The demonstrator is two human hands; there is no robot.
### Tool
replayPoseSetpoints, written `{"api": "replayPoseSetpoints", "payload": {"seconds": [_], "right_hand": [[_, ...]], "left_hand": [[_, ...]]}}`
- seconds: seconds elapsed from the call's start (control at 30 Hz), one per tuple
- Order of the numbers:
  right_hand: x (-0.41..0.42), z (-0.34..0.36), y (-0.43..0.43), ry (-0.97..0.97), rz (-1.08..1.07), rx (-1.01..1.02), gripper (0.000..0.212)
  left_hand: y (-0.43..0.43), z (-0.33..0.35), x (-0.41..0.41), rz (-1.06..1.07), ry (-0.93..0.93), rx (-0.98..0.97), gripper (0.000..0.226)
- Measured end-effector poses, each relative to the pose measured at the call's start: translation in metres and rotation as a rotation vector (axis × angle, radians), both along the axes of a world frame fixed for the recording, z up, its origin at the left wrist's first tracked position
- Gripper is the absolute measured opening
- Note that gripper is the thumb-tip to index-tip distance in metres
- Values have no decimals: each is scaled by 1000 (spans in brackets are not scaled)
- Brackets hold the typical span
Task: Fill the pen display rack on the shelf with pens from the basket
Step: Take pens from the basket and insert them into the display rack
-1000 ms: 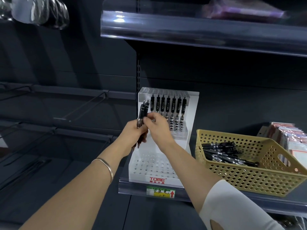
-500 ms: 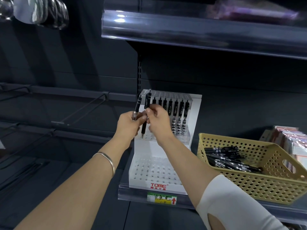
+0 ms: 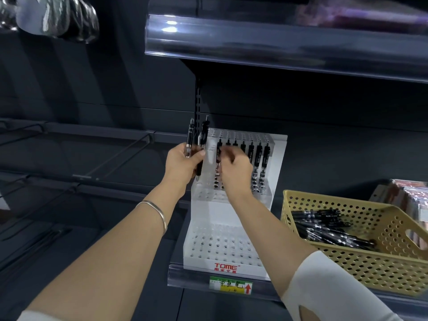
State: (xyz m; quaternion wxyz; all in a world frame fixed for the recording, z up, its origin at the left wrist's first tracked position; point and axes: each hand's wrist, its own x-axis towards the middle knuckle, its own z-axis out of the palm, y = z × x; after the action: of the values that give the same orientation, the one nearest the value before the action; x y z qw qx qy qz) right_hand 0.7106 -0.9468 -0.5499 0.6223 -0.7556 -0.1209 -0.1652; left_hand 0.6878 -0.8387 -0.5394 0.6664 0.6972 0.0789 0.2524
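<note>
My left hand (image 3: 183,161) is curled round two spare pens (image 3: 190,140), clicker ends up, just left of the rack (image 3: 222,246) that stands on the shelf (image 3: 178,278). I should hold them steady there, close enough for the other hand to take one without a long reach, and with their tips clear of the rack's side wall. My right hand (image 3: 236,165) is at the upper tier, fingers bent and blurred. As far as I can tell they pinch the pen (image 3: 218,156) at the left end of the row, near its top. The thing to get right is the line: I want the pen plumb over its hole and lowered straight, so the tip does not catch on the rim or lean into the neighbours (image 3: 259,158). They stand very close together and would probably tip if knocked. A light pinch high on the barrel should let it drop to the same depth as the rest; then I can let go upward, not sideways. The lower tier has no pens yet, so most of the filling is ahead. The basket (image 3: 361,258), just right of the rack, has plenty of loose pens (image 3: 324,228) for it.
</note>
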Motion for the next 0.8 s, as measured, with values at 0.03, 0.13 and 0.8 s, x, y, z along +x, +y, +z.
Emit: {"api": "replayPoseSetpoints", "payload": {"seconds": [0.03,0.13,0.8], "right_hand": [[1,-5,-2,-17,-37,-45,25],[3,-16,-6,-37,-84,-233,24],[-1,-8,-3,-94,33,-227,20]], "left_hand": [[0,1,3,18,-3,-6,17],[-1,-3,12,60,-7,3,18],[-10,-16,19,101,-58,200,18]]}}
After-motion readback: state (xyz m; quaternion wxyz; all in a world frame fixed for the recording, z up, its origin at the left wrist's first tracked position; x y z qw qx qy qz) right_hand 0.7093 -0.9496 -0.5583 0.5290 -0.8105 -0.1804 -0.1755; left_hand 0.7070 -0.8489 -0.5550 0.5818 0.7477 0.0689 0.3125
